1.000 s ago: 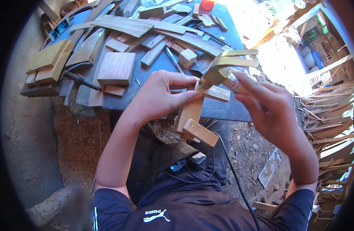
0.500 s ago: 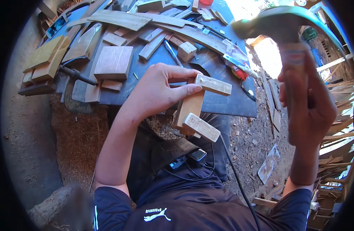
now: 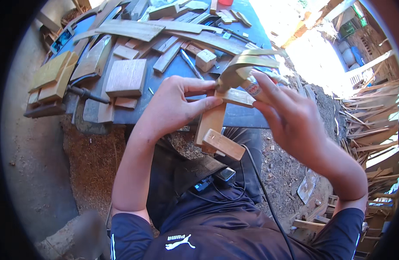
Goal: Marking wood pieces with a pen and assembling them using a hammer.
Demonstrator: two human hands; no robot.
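My left hand (image 3: 178, 102) pinches the far end of a small wooden frame (image 3: 211, 121), thumb on the near side and fingers behind. The frame has a longer bar with two short wood strips across its ends, jutting to the right; the nearer strip (image 3: 224, 144) sits above my lap. My right hand (image 3: 290, 115) is closed around the handle of a claw hammer (image 3: 234, 73). The hammer's head is down at the far strip (image 3: 238, 97), its face beside my left fingertips. Whether a nail lies under the face is hidden.
A dark worktable (image 3: 165, 106) is strewn with boards and offcuts, among them a square wood block (image 3: 126, 78) and a small cube (image 3: 205, 60). A clamp (image 3: 89, 95) grips its left edge. A black cable (image 3: 262, 186) runs over my lap. Split wood (image 3: 373, 134) is piled at right.
The hammer has swung down and left from a raised place at upper right onto the far strip. My left hand and the wooden frame have hardly moved.
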